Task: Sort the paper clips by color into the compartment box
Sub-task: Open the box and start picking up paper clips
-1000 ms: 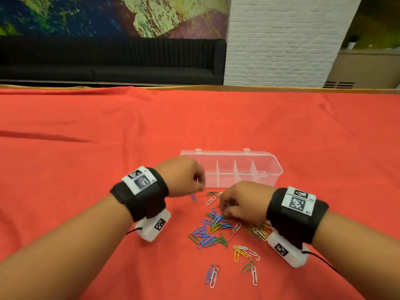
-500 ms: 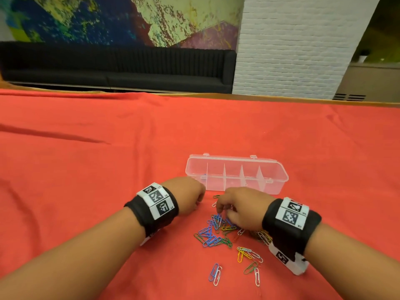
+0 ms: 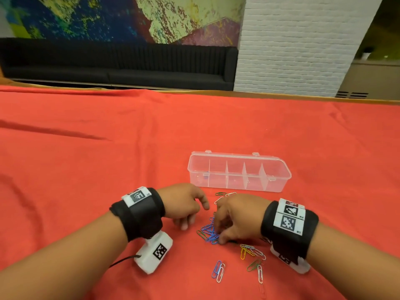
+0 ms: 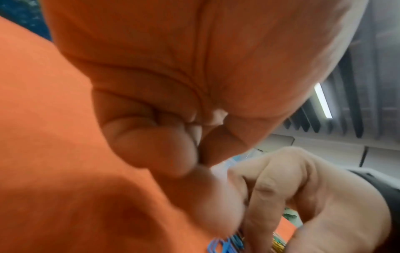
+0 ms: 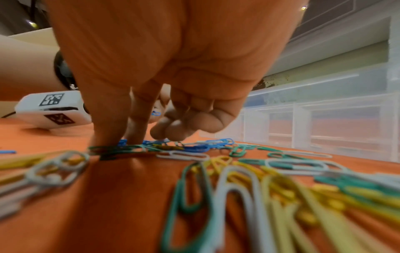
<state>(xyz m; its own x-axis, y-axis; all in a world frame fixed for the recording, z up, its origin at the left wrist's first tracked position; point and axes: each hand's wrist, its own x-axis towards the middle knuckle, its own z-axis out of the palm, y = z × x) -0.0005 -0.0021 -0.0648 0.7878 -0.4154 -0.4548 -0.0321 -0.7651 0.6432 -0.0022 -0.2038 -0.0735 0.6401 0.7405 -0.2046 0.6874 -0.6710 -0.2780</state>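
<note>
**Red cloth, clear box, blue clips up next**

Red cloth covered the table [image 3: 91, 161] from edge to edge. On it, approx. centre, sat the clear plastic compartment box [image 3: 279, 169], lid off, its dividers splitting it into several bays. Something small and bluish showed low in the leftmost bay; too small to name for sure. Other bays looked bare, so sorting was prob. barely started.

Near side of the box lay the paper clips [image 3: 251, 251], a loose scatter of blue, green, yellow, white, w/ a denser blue knot [image 3: 208, 231] by the fingers and a blue-white pair [image 3: 218, 270] off alone toward the person.

Both hands were low over that scatter. Right hand [image 3: 236, 217] was down on the pile, fingertips [image 5: 108, 135] pressed at the blue and green clips and the other fingers curled under; whether it had a clip pinched, can't tell, the contact was hidden and blurred. Left hand [image 3: 184, 204] was just beside it, fingers curled in toward the palm in the left wrist view; nothing seen in its grip there, though the fingertips were mostly hidden, so can't tell either.

Step in hand, as I judged it: picking blues out of the mix. Next move called for isolating one clip from the tangle, since they overlap and prob. snag, pinching it clean, then carrying it to the bay already holding that colour, if that speck was blue.
</note>
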